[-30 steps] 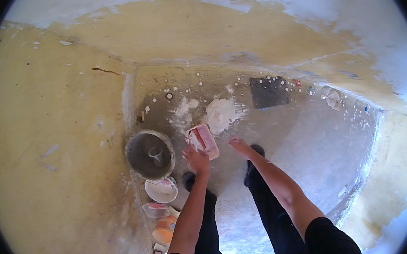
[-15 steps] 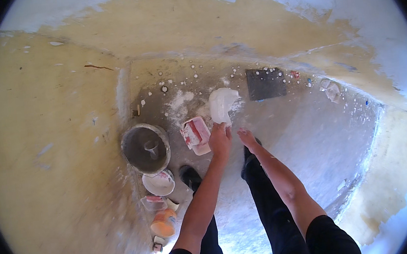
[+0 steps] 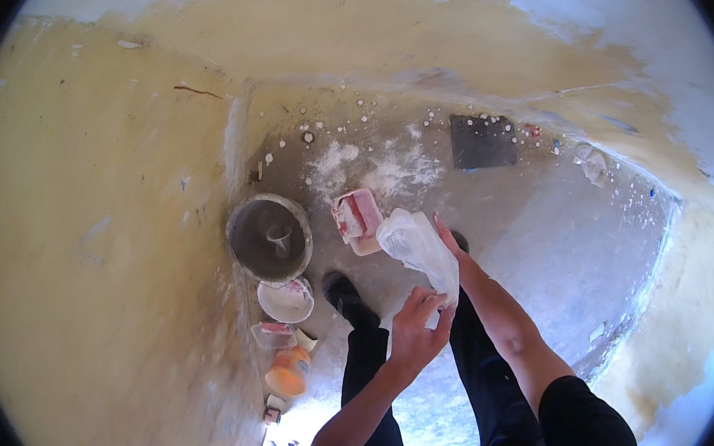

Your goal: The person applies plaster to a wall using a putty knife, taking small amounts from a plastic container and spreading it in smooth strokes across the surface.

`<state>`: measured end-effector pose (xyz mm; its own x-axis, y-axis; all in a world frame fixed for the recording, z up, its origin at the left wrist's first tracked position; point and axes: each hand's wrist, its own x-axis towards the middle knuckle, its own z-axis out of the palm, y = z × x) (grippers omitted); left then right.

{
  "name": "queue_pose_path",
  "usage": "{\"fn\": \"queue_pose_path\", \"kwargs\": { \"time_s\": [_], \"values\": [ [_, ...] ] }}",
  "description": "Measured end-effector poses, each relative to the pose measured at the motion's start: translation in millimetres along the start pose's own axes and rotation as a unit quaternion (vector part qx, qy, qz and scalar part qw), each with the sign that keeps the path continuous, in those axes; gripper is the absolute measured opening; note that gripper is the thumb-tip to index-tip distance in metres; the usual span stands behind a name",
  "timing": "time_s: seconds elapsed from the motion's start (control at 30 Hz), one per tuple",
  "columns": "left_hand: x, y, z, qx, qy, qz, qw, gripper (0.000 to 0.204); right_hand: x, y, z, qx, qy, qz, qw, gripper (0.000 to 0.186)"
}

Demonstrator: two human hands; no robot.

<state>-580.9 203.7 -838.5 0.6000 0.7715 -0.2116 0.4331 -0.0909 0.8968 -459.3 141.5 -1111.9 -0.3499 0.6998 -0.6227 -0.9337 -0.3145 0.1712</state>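
Since the earlier frame the white plastic bag (image 3: 417, 247) had come up off the floor, where it had lain on the far side among the spilled powder, and both hands had risen with it. The left hand (image 3: 414, 337) was closed on the bag's near end, fingers curled around the plastic. The right hand (image 3: 447, 236) lay along the bag's right side, fingers straight and together against it; whether they gripped it could not be told. The bag hung tilted between the two hands, above the person's dark trousers and black shoe (image 3: 348, 296).

Just left of the bag and farther off, a red-and-white carton (image 3: 357, 220) sat on the grey floor (image 3: 545, 232). Left of that stood a round grey bucket (image 3: 269, 237), with a small white bowl (image 3: 286, 300) just near of it. Nearer still came an orange container (image 3: 288, 371). White powder (image 3: 369, 164) was scattered on the far floor, and a dark square tile (image 3: 483, 140) lay to the far right. Yellow walls (image 3: 96, 246) curved around the corner.
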Motion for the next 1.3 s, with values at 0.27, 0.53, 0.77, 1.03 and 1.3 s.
{"fn": "queue_pose_path", "kwargs": {
  "time_s": [0.27, 0.53, 0.77, 1.03, 1.3],
  "values": [
    [-7, -30, -22, -0.015, 0.055, -0.005, 0.998, 0.012, -3, 26, -13, -0.038, 0.009, -0.019, 0.999, 0.051],
    [8, -99, -33, 0.063, 0.109, -0.093, 0.988, 0.01, 19, 64, -13, 0.091, 0.028, -0.051, 0.994, 0.046],
    [6, -153, -23, 0.096, 0.09, -0.105, 0.986, 0.02, 49, 99, -45, 0.075, 0.03, -0.088, 0.993, 0.04],
    [9, -178, -21, 0.14, 0.067, -0.128, 0.98, 0.021, 64, 112, -47, 0.1, 0.039, -0.128, 0.986, 0.037],
    [11, -189, -16, 0.149, 0.06, -0.124, 0.979, 0.019, 73, 122, -3, 0.139, 0.002, -0.154, 0.978, 0.04]
  ]
}}
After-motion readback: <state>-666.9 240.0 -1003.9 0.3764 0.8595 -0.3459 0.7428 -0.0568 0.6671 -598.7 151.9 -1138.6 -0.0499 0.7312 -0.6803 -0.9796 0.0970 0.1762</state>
